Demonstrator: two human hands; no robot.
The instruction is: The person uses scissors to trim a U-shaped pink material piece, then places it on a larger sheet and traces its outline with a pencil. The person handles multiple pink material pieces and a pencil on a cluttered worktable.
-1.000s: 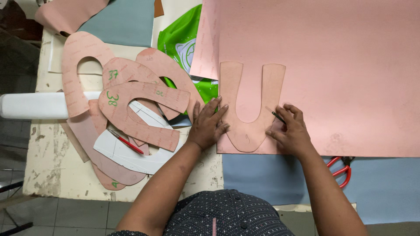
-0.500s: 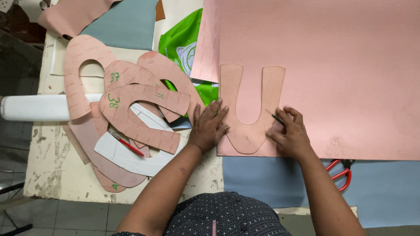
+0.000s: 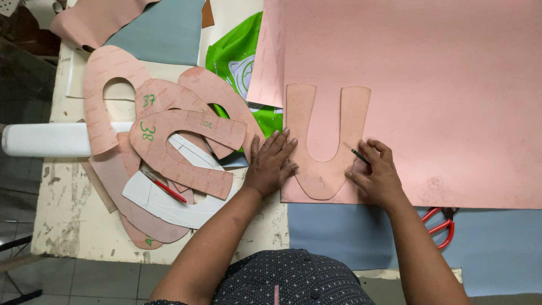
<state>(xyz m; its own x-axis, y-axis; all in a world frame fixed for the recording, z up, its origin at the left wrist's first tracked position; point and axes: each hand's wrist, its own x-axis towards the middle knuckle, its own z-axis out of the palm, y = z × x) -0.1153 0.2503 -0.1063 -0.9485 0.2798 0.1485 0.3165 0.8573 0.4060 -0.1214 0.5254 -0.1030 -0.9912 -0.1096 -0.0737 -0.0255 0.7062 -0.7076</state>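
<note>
**Template pinned flat, pencil at its edge**

Looking straight down at the bench. The left hand (image 3: 271, 166) lies palm down with fingers spread, pressing on the lower left limb of the U-shaped template (image 3: 326, 141). That pink template sits flat on the big pink sheet (image 3: 429, 85), in the sheet's lower left corner, its two arms pointing to twelve o'clock and its rounded base toward six. At three o'clock from the template's base, the right hand (image 3: 377, 176) is curled, thumb and fingers pinching a thin dark pencil (image 3: 358, 154) whose tip slants toward ten o'clock and meets the outer edge of the template's right arm.

At nine o'clock from the left hand, a loose heap of pink pattern pieces (image 3: 169, 141) overlaps white ones, a red pen (image 3: 165, 187) lying across them. A white tube (image 3: 45, 140) pokes in from the far left. A green bag (image 3: 240, 68) peeks out at eleven o'clock, under the sheet's edge. Red-handled scissors (image 3: 440, 225) rest on the blue sheet (image 3: 339, 231) at five o'clock from the right hand, partly tucked under the pink one.
</note>
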